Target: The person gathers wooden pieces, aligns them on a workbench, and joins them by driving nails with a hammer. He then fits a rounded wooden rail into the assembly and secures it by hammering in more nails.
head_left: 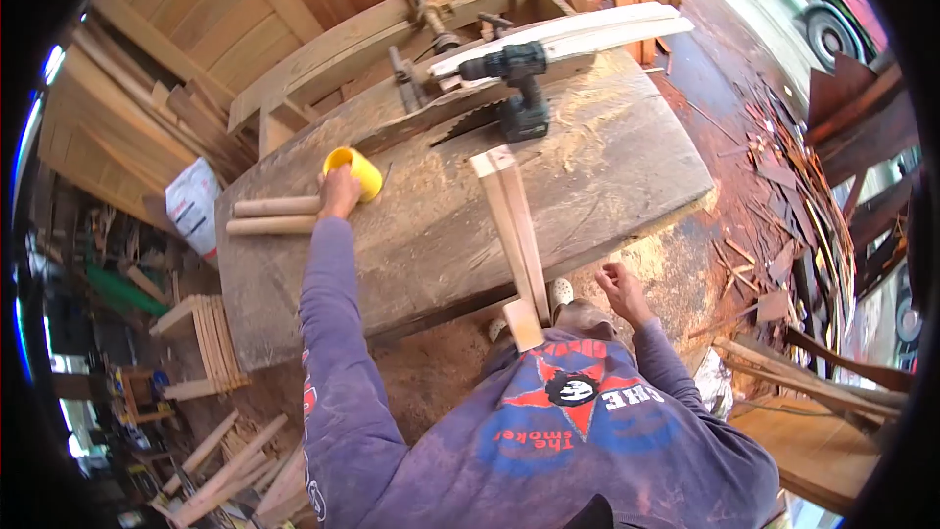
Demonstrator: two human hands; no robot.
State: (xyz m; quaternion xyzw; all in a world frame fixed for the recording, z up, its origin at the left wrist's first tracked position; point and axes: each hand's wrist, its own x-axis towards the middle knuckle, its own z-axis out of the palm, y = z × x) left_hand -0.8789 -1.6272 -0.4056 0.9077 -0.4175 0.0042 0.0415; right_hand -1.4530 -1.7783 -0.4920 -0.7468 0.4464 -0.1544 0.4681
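My left hand reaches onto the wooden workbench, its fingers at the rim and opening of a yellow cup that lies tilted; what the fingertips hold inside is hidden. Two round wooden rods lie just left of that hand. My right hand hangs beyond the bench's front edge with curled fingers; anything within them is too small to tell. Between my hands, a jointed wooden piece leans from the bench toward my body, its lower block against my shirt.
A cordless drill stands on the bench beside a handsaw blade. Pale boards and a curved wooden frame lie behind. A white sack is at the left; wood scraps cover the ground at the right.
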